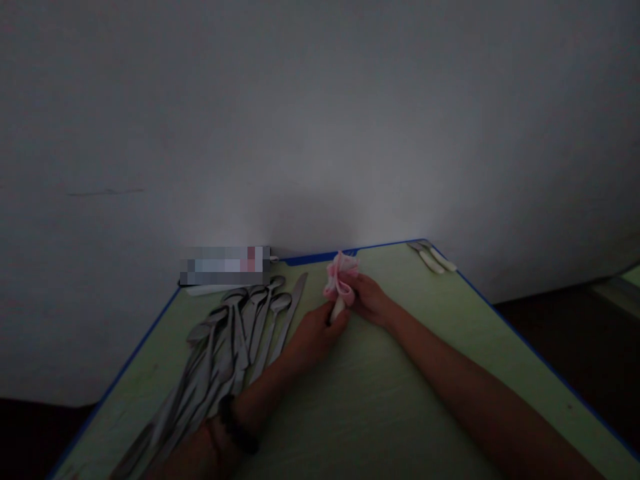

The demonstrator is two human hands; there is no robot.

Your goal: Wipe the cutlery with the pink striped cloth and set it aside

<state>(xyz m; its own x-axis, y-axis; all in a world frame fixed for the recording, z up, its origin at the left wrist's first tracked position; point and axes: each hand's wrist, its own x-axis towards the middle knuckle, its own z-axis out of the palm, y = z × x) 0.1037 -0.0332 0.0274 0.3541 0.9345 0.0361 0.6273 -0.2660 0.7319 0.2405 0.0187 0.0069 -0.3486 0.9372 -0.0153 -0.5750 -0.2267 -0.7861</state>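
The left hand (pixel 317 328) grips a pale handle (pixel 338 309), apparently steadying it for the pink cloth (pixel 343 267) the right hand (pixel 371 299) pinches.

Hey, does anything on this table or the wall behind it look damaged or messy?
The wall has a thin dark line at left, perhaps a crack or scratch, breaking its plain surface. On the table, metal cutlery overlaps in a loose heap at left. No spill shows.

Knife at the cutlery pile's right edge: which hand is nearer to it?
Left. The left hand is just right of the knife; the right hand, at the pink cloth, is farther right.
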